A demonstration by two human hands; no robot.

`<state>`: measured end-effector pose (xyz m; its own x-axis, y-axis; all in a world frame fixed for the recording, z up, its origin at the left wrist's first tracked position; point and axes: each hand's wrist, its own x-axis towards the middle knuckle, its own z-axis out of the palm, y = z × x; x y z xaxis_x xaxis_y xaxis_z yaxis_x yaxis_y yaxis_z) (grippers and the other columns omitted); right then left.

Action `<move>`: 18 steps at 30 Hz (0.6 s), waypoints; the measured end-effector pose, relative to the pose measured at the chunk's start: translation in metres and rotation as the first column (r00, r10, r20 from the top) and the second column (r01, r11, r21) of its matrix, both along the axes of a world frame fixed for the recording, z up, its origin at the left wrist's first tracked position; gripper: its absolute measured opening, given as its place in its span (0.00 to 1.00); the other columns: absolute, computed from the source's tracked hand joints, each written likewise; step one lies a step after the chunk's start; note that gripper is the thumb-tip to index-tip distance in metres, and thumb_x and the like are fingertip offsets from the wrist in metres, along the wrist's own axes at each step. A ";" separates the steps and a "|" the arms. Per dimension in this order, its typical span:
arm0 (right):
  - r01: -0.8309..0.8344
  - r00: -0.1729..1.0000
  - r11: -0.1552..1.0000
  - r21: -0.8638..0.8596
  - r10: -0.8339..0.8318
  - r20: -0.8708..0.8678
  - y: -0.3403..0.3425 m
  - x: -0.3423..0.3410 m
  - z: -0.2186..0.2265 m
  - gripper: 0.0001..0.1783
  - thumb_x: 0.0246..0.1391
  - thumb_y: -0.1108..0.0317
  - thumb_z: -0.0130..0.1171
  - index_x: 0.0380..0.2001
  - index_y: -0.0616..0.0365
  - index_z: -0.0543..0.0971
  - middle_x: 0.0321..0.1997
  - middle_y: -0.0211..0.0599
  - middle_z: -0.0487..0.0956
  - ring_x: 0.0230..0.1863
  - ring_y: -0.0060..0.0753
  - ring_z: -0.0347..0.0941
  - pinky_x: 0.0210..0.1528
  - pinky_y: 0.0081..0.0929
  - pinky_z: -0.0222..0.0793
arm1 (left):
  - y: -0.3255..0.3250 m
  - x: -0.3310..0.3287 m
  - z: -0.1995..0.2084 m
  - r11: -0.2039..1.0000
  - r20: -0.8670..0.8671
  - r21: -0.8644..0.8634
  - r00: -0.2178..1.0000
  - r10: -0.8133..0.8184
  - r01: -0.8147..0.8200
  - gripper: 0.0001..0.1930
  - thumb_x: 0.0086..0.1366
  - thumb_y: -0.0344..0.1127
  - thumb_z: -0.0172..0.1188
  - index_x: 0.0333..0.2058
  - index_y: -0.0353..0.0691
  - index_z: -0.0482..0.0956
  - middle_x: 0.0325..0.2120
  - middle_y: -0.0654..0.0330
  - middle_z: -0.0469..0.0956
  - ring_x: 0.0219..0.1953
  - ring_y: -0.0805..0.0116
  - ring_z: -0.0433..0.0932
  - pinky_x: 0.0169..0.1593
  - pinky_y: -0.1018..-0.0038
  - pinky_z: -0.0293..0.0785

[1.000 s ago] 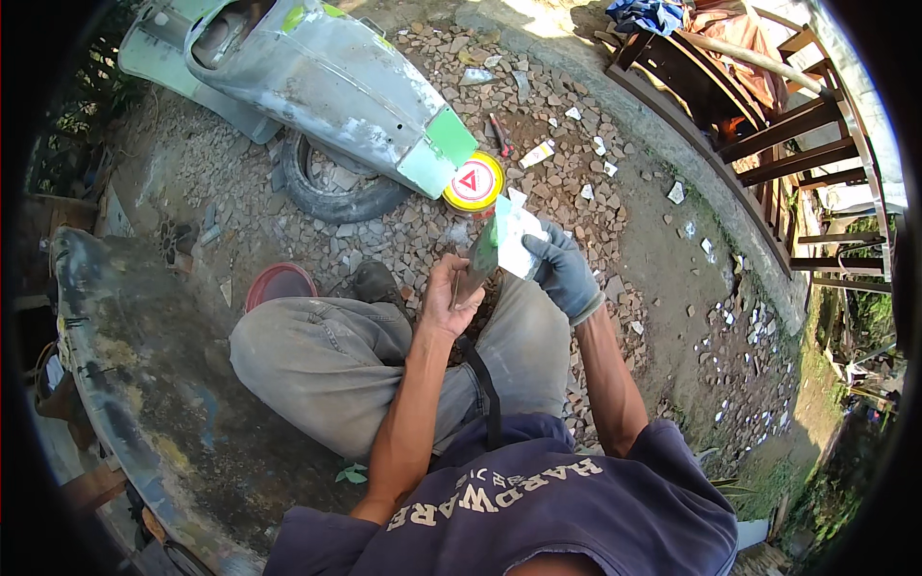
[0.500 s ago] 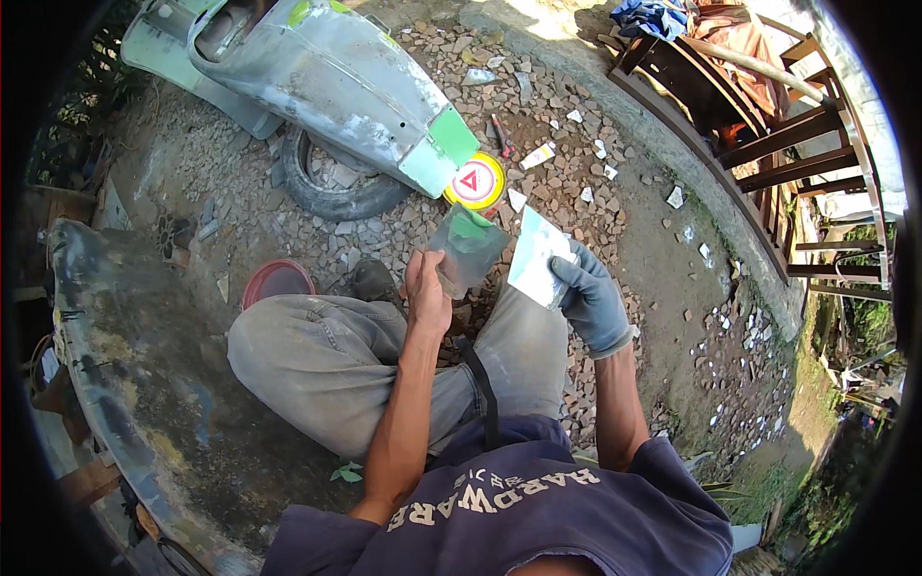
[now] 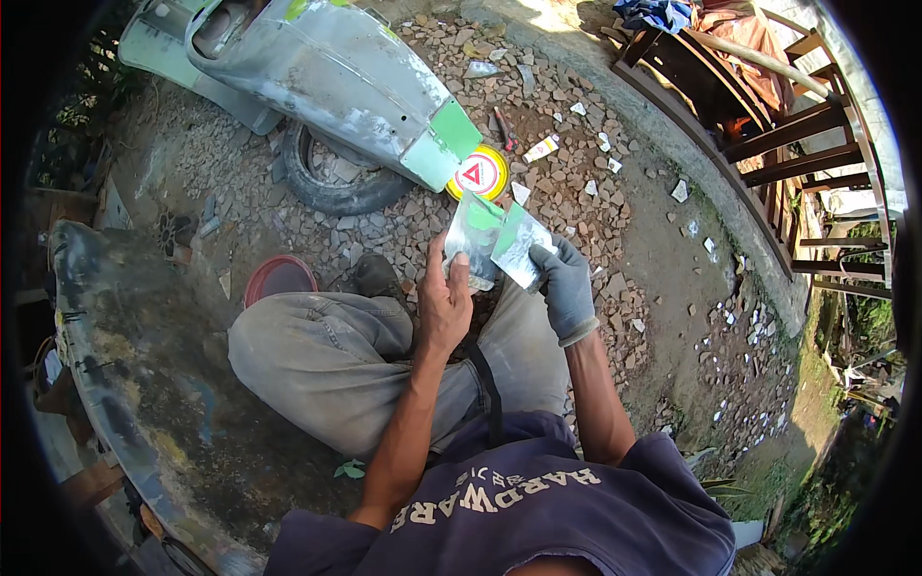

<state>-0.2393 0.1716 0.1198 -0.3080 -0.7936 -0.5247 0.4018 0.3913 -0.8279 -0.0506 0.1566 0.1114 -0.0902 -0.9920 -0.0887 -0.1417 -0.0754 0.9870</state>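
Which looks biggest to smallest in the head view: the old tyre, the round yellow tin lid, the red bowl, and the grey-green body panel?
1. Grey-green body panel
2. Old tyre
3. Red bowl and round yellow tin lid: about alike; the bowl is partly hidden by the knee, so unsure.

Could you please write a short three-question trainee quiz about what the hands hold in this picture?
1. True or false: the right hand wears a grey glove.
2. What does the bare left hand grip: A) a hammer, B) a grey and green painted metal piece, C) a brush?
3. What lies on the rubble under the long grey-green body panel?

Key: 1 true. 2 B. 3 a black rubber tyre.
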 end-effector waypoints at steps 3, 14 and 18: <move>-0.021 0.998 1.000 -0.014 0.022 0.064 -0.003 -0.001 -0.021 0.11 0.67 0.68 0.64 0.48 0.61 0.81 0.33 0.24 0.84 0.25 0.11 0.74 0.24 0.13 0.65 | -0.001 -0.003 -0.001 0.993 0.097 -0.120 0.995 0.010 0.002 0.20 0.79 0.34 0.52 0.65 0.33 0.68 0.42 0.39 0.83 0.38 0.56 0.85 0.37 0.62 0.78; -0.027 0.953 0.997 -0.072 0.048 0.299 -0.013 0.015 -0.023 0.15 0.67 0.70 0.64 0.55 0.62 0.80 0.44 0.31 0.87 0.37 0.18 0.84 0.39 0.20 0.82 | 0.000 0.008 0.014 0.985 0.316 -0.069 0.940 -0.131 0.161 0.23 0.73 0.29 0.59 0.63 0.26 0.71 0.31 0.43 0.83 0.28 0.62 0.83 0.34 0.66 0.78; -0.045 0.938 0.994 -0.105 0.078 0.338 -0.013 0.013 -0.021 0.16 0.68 0.70 0.63 0.56 0.65 0.79 0.47 0.33 0.87 0.41 0.21 0.84 0.44 0.21 0.82 | 0.004 0.006 0.006 0.974 0.356 -0.142 0.927 -0.114 0.174 0.22 0.71 0.26 0.58 0.61 0.23 0.71 0.27 0.37 0.81 0.25 0.45 0.84 0.29 0.58 0.75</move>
<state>-0.2263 0.1586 0.0991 -0.0732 -0.8559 -0.5119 0.6441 0.3513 -0.6795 -0.0444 0.1602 0.1176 -0.2272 -0.9735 0.0266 -0.4713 0.1338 0.8718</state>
